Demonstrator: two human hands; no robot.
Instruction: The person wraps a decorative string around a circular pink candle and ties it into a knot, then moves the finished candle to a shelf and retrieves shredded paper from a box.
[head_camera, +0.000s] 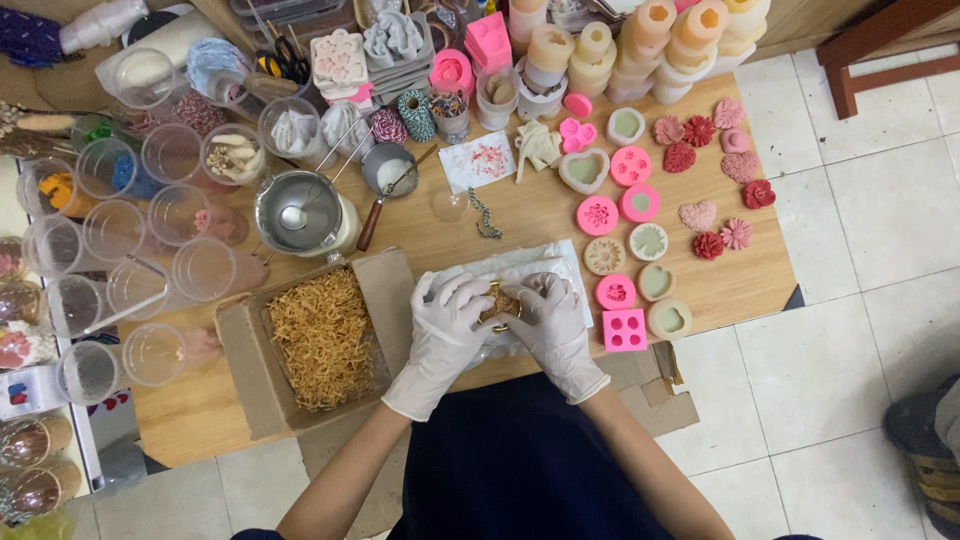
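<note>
While both gloved hands work at its near edge, the wooden table (520, 215) carries the whole setup, standing on a pale tiled floor (860, 330). Largest item on it: an open cardboard box (390, 290) at the person's left, filled with tan shredded paper (320, 335). Next, a group of clear plastic cups (130, 225) along the left side, some with coloured contents. A metal pot (298, 212) sits behind the box. White cloth (520, 262) lies under the hands. Right of the hands: pink and pale silicone moulds (625, 235), round, heart-shaped and square; beyond them small red and pink wax flowers (715, 190). Left hand (447, 322) and right hand (548, 315), both in white gloves, meet over the cloth, fingers curled closed around a small round gold-rimmed container (500, 303) with brownish contents. Container is held between both hands, just above the cloth, near the table's front edge. Contents too small to identify.
</note>
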